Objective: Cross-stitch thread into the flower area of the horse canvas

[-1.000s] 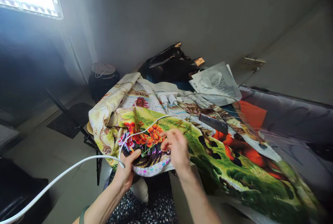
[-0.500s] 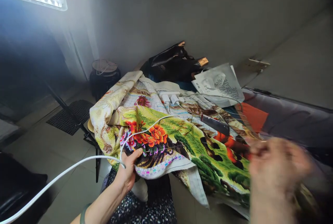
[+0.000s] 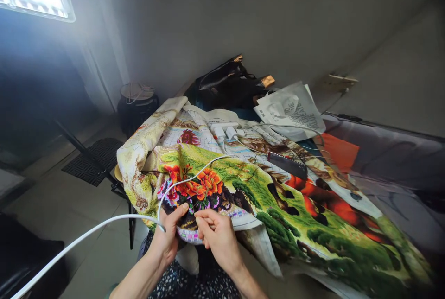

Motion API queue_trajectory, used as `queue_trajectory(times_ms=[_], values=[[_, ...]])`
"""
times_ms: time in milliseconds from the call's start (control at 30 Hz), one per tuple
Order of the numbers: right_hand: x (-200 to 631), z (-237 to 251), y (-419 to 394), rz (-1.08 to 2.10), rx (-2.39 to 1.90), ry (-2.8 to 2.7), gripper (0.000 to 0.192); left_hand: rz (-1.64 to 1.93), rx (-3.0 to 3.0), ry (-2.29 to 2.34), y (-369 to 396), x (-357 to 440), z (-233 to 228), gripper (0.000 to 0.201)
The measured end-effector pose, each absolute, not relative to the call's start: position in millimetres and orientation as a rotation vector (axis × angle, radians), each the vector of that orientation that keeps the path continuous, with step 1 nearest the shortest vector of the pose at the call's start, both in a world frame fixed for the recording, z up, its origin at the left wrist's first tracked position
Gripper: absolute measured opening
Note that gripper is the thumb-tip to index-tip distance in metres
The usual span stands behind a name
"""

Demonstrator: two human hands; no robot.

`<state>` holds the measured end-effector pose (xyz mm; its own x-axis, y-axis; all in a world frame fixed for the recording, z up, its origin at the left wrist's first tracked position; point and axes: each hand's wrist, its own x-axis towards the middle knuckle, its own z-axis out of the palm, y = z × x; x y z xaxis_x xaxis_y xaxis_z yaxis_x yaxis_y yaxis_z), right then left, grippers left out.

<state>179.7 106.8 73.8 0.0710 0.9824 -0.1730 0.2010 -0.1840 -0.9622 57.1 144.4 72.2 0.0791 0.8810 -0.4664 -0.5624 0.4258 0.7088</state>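
Left fingers (image 3: pixel 181 209): closed on the near rim of the large multicoloured cross-stitch canvas (image 3: pixel 264 197), thumb lying on top of the stitching, the rest tucked under the fold
Right fingers (image 3: pixel 203 218): pinched together at the same rim, tips touching the cloth just at 3 o'clock of the left thumb; any needle between them is too small to make out
Left hand (image 3: pixel 168 236): at 6 o'clock in the view, wrist running down toward the lap
Right hand (image 3: pixel 219 236): close beside the left hand, at its 3 o'clock, not quite touching it
Canvas: draped over the worktop and hanging into the lap; orange flower motif (image 3: pixel 203 184) just at 12 o'clock of both hands, green and red-brown areas spreading toward 4 o'clock
White cable (image 3: pixel 86 234): comes in from 8 o'clock, crosses the left hand and loops up over the flowers
White chargers (image 3: pixel 225 131): on the canvas at 12 o'clock, well apart from the hands
Dark flat phone (image 3: pixel 287 165): on the canvas at 2 o'clock
Black handbag (image 3: pixel 225 85): beyond the canvas at 12 o'clock
Printed grey bag (image 3: pixel 290 111): at 1 o'clock, beside the handbag
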Motion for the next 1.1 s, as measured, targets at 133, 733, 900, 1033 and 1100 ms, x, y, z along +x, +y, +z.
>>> queue_trajectory(times_ms=[133,733,900,1033,1100], values=[[179,72,107,1.180,-1.542,-1.241,0.025,1.128,0.390,1.011,143,58,71,0.026],[159,76,109,1.078,-1.679,-1.212,0.018,1.120,0.415,1.043,142,57,73,0.030],[154,72,107,1.213,-1.584,-1.041,0.017,1.161,0.457,1.088,143,56,73,0.025],[154,69,107,1.187,-1.521,-1.008,0.016,1.159,0.494,1.128,143,56,71,0.022],[153,69,107,1.185,-1.516,-1.001,0.015,1.157,0.500,1.137,143,56,70,0.021]])
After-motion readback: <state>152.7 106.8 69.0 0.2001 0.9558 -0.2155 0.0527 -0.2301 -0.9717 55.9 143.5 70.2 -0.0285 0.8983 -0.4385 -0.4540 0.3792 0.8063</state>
